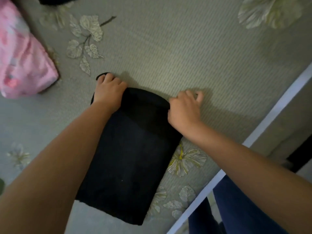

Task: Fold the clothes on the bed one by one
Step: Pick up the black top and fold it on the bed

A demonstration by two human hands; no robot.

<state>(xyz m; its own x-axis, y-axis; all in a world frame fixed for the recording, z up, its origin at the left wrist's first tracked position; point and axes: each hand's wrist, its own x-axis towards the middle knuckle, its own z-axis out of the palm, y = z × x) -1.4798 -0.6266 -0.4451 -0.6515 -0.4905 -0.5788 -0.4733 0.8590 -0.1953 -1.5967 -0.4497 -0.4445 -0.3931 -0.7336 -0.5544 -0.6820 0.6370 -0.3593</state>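
Right now both my hands are at the far edge of the black garment [130,157], which lies flat on the bed [185,53] in front of me, already doubled into a neat oblong reaching back towards my legs. My left hand [108,91] rests on the far left corner with its fingers [109,77] curled over the cloth, pressing and gripping it there; my right hand [184,107] has its fingers [199,95] bent, pinching the far right corner where the folded edge rolls over. I judge I am partway through this one piece, about to bring the far edge over or smooth it down. The danger, as I see it, is uneven pulling: if one hand draws harder than the other, the layers underneath could slide apart and the oblong go crooked, and a small dark loop of cloth poking out past my left fingertips could stay sticking out of the fold. The ribbed, leaf-patterned bedcover may also drag at the fabric and bunch it. Off to the far left lies a pink bundle [22,54], well apart from my work, and another dark item [57,0] sits at the far edge of view, too cut off to tell what it is. The bed's pale edge [253,139] runs close on my right, so the garment has little room that way.
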